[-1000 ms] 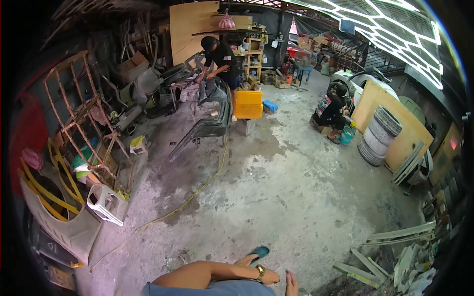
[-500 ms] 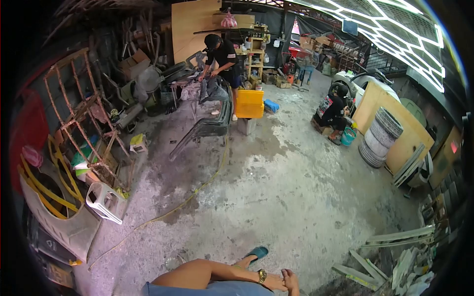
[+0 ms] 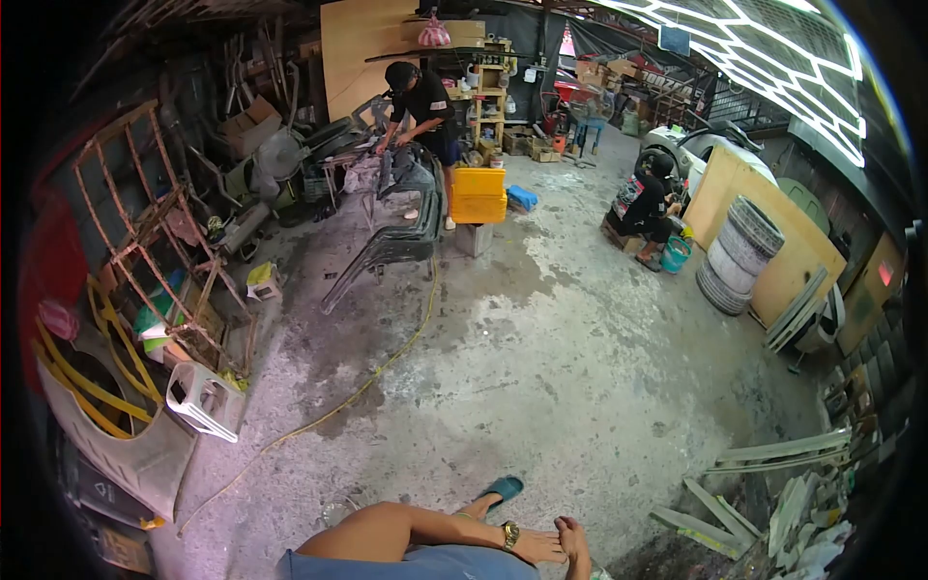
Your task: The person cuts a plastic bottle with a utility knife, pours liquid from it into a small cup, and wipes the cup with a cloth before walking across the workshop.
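Observation:
My left hand [image 3: 536, 547] lies flat over my lap at the bottom of the head view, fingers stretched out and nothing in it. A gold-coloured wristwatch [image 3: 510, 535] is on that wrist. Right beside it is my right hand [image 3: 570, 537], its fingers loosely bent near the left fingertips; no object shows in it. Under both hands are grey-blue shorts [image 3: 416, 565]. One leg is crossed, with a teal slipper [image 3: 504, 491] on the foot.
A person in black [image 3: 422, 106] stands working over a dark bumper [image 3: 391, 242]. Another person [image 3: 643, 208] sits low by a teal bucket [image 3: 676, 255]. A yellow hose [image 3: 367, 385] crosses the concrete floor. Stacked tires [image 3: 739, 256], a white stool [image 3: 204, 401] and a rusty frame [image 3: 155, 232] line the sides.
The view has shifted slightly, so the background sits a little further left and higher. My right hand has lifted slightly and its fingers have shifted beside my left hand.

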`<state>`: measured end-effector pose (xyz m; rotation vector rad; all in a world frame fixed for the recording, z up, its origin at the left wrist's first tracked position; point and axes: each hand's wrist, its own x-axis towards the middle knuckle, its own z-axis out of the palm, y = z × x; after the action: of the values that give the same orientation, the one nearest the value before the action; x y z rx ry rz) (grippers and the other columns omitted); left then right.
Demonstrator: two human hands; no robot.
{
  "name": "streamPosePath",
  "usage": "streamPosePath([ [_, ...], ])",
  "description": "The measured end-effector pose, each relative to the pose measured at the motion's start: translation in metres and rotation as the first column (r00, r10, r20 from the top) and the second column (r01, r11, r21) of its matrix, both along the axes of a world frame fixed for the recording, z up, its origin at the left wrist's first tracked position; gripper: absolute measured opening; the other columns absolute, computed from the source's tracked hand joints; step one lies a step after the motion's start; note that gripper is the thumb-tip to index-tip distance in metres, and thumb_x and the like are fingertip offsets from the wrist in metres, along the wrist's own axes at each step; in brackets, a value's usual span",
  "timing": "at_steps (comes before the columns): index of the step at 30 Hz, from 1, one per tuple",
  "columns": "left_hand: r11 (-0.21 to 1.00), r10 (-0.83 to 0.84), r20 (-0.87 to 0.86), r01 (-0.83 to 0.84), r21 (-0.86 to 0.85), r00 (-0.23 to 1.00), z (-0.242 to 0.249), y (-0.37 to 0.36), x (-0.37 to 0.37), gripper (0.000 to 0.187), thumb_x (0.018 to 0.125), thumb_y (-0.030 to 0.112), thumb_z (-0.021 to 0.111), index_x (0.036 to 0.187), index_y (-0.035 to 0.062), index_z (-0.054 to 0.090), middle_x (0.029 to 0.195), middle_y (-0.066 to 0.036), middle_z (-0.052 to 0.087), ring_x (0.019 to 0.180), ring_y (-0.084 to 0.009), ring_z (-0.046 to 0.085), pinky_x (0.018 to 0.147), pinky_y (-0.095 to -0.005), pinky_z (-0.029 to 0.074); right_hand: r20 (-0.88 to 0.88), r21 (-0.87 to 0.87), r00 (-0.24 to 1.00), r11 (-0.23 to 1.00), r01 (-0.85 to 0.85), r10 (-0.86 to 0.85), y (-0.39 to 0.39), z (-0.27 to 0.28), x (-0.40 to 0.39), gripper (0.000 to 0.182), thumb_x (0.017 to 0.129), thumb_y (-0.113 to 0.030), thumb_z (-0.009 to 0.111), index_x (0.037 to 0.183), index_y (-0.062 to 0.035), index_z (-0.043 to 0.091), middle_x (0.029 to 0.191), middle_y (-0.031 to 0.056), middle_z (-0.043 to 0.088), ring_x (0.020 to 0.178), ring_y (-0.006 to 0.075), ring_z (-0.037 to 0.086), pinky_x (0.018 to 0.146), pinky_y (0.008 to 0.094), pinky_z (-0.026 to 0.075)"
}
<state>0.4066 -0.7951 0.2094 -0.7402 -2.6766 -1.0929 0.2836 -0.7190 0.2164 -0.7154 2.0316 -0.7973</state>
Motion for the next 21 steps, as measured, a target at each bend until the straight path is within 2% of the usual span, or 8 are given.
streamPosePath([
  [5, 0.993, 0.102, -0.041, -0.099, 0.071, 0.994, 0.011, -0.017, 0.009, 0.042, 0.077, 0.005, 0.050, 0.119, 0.0049, 0.048, 0.107, -0.021, 0.056, 0.096, -0.0356, 0.055, 0.080, -0.0423, 0.045, -0.310, 0.086, 0.943, 0.992, -0.097, 0.120, 0.062, -0.122, -0.035, 0.037, 0.080, -0.028, 0.059, 0.097, 0.0046, 0.062, 0.086, 0.0184, 0.065, 0.076, 0.0309, 0.064, 0.068, 0.0367, 0.050],
  [10, 0.529, 0.380, 0.642, -0.726, 0.439, 0.666, -0.016, -0.081, 0.046, 0.035, 0.086, 0.018, 0.053, 0.118, 0.0027, 0.050, 0.107, -0.015, 0.059, 0.098, -0.0249, 0.057, 0.083, -0.0347, 0.045, -0.072, 0.174, 0.985, 0.970, 0.169, -0.159, 0.120, -0.146, -0.020, 0.034, 0.081, -0.028, 0.058, 0.098, 0.0013, 0.061, 0.082, 0.0144, 0.064, 0.068, 0.0280, 0.063, 0.061, 0.0369, 0.051],
  [14, 0.129, 0.513, 0.827, -0.973, 0.191, 0.230, -0.106, -0.124, 0.150, 0.024, 0.084, 0.024, 0.056, 0.098, 0.0050, 0.062, 0.085, -0.012, 0.063, 0.079, -0.0220, 0.060, 0.070, -0.0347, 0.048, 0.260, 0.166, 0.866, 0.903, 0.396, -0.428, 0.146, -0.156, -0.008, 0.034, 0.083, -0.029, 0.057, 0.101, -0.0014, 0.059, 0.084, 0.0129, 0.063, 0.067, 0.0262, 0.061, 0.060, 0.0355, 0.051],
  [15, 0.465, 0.796, 0.394, -0.881, 0.089, 0.460, -0.199, -0.140, 0.199, 0.026, 0.082, 0.024, 0.052, 0.094, 0.0042, 0.065, 0.085, -0.016, 0.064, 0.075, -0.0294, 0.061, 0.069, -0.0388, 0.050, 0.313, 0.169, 0.829, 0.886, 0.432, -0.464, 0.148, -0.156, -0.005, 0.033, 0.083, -0.029, 0.056, 0.102, -0.0020, 0.059, 0.084, 0.0125, 0.063, 0.066, 0.0258, 0.061, 0.059, 0.0352, 0.050],
  [16, 0.615, 0.783, 0.531, -0.523, -0.590, 0.323, -0.215, -0.154, 0.226, 0.026, 0.079, 0.021, 0.050, 0.091, 0.0039, 0.066, 0.092, -0.020, 0.064, 0.082, -0.0339, 0.061, 0.074, -0.0417, 0.050, 0.357, 0.167, 0.796, 0.872, 0.460, -0.488, 0.150, -0.156, -0.004, 0.033, 0.083, -0.030, 0.056, 0.103, -0.0027, 0.058, 0.084, 0.0121, 0.063, 0.066, 0.0253, 0.061, 0.059, 0.0348, 0.050],
  [17, 0.694, 0.720, 0.643, -0.250, -0.675, 0.263, -0.210, -0.152, 0.256, 0.028, 0.075, 0.020, 0.053, 0.093, 0.0032, 0.067, 0.102, -0.022, 0.062, 0.092, -0.0346, 0.061, 0.080, -0.0417, 0.048, 0.386, 0.170, 0.772, 0.862, 0.478, -0.505, 0.151, -0.157, -0.003, 0.033, 0.084, -0.030, 0.056, 0.103, -0.0034, 0.058, 0.084, 0.0117, 0.063, 0.066, 0.0249, 0.060, 0.058, 0.0345, 0.050],
  [18, 0.483, 0.649, 0.721, -0.601, -0.638, -0.243, -0.227, -0.145, 0.289, 0.036, 0.074, 0.024, 0.054, 0.099, 0.0019, 0.066, 0.108, -0.023, 0.060, 0.100, -0.0343, 0.059, 0.084, -0.0402, 0.047, 0.413, 0.169, 0.749, 0.852, 0.496, -0.518, 0.153, -0.157, -0.003, 0.033, 0.084, -0.030, 0.055, 0.104, -0.0040, 0.057, 0.085, 0.0114, 0.062, 0.065, 0.0244, 0.060, 0.058, 0.0341, 0.050],
  [21, 0.296, 0.585, 0.654, -0.625, -0.723, -0.479, -0.218, -0.110, 0.334, 0.038, 0.073, 0.024, 0.055, 0.102, 0.0018, 0.065, 0.112, -0.022, 0.059, 0.105, -0.0299, 0.058, 0.086, -0.0368, 0.046, 0.468, 0.164, 0.700, 0.832, 0.531, -0.539, 0.155, -0.161, -0.003, 0.032, 0.085, -0.031, 0.054, 0.106, -0.0060, 0.056, 0.085, 0.0102, 0.062, 0.064, 0.0231, 0.059, 0.057, 0.0331, 0.050],
])
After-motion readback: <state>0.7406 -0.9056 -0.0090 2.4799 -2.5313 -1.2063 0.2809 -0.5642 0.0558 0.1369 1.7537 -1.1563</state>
